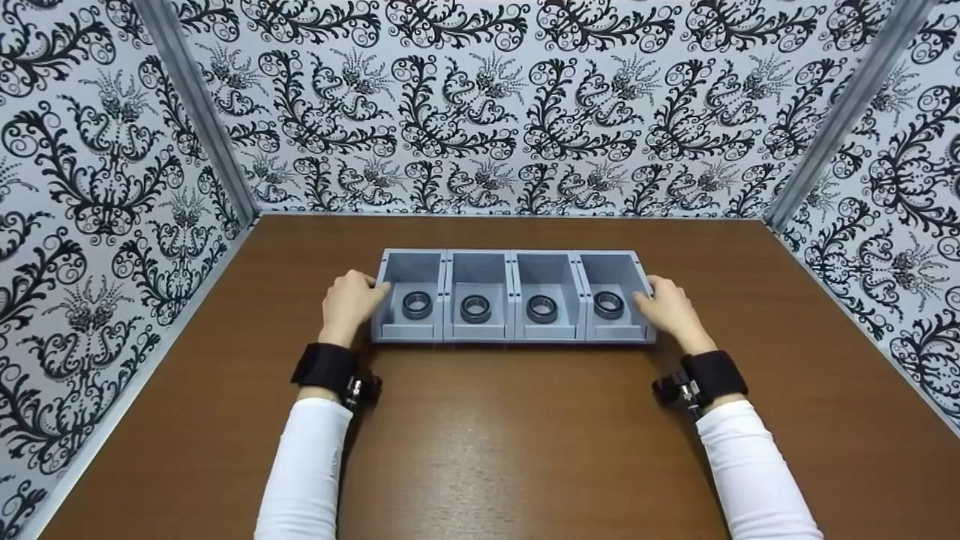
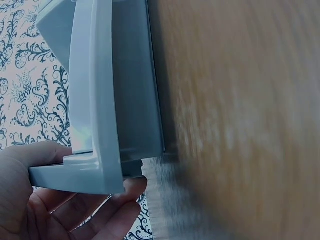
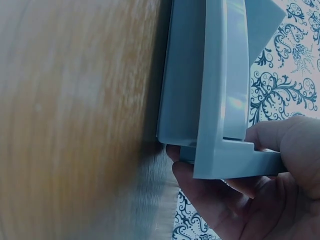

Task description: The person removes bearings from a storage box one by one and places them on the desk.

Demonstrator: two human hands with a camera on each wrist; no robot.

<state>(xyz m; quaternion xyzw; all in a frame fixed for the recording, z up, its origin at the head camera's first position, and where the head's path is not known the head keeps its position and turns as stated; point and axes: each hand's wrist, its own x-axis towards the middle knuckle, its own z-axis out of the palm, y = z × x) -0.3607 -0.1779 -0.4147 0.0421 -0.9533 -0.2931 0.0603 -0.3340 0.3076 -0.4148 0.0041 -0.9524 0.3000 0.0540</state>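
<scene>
A row of joined grey storage bins (image 1: pixel 480 334) spans the space between both hands, its open tops facing up. Every compartment has one dark ring-shaped ball bearing on its floor, from the leftmost bearing (image 1: pixel 417 305) to the rightmost bearing (image 1: pixel 608 305). The left hand (image 1: pixel 349 304) grips the left end wall, thumb over the rim and fingers outside, some curling toward the underside in the left wrist view. At the opposite end, the right hand (image 1: pixel 670 307) holds the right wall the same way. Whether the bins touch the table or hang just above it, I cannot tell.
A brown wooden table (image 1: pixel 480 435) lies beneath. Patterned white-and-black panels (image 1: pixel 480 112) close off the back and both sides, joined by grey corner posts (image 1: pixel 199 112). Black straps with small cameras sit on both wrists.
</scene>
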